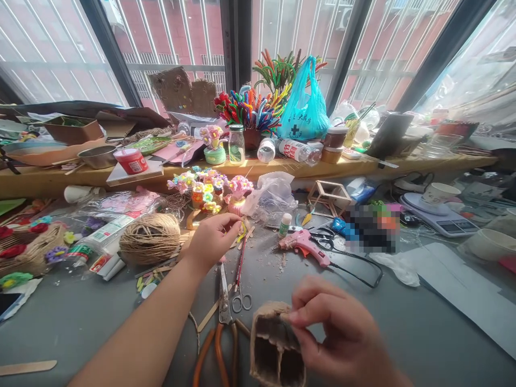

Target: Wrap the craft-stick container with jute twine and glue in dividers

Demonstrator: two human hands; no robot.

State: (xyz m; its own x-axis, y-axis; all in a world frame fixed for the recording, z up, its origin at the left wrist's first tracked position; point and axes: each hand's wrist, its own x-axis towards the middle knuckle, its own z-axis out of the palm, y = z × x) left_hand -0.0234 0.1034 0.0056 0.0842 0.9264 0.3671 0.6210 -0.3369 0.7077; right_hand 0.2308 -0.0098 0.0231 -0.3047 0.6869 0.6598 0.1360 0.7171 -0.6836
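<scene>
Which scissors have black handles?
The black-handled pair just behind the pink glue gun; the small scissors by the pencil are bare metal, and the large pair has orange handles.

My right hand (334, 322) pinches a divided brown box (274, 344) by its rim.
My left hand (213, 239) stretches forward, fingertips bunched near the pink flowers (239, 188); whether they hold anything, I can't tell. A twine ball (150, 239) sits left of it, a pink glue gun (308, 244) lies right, on my grey table (92, 317).
</scene>
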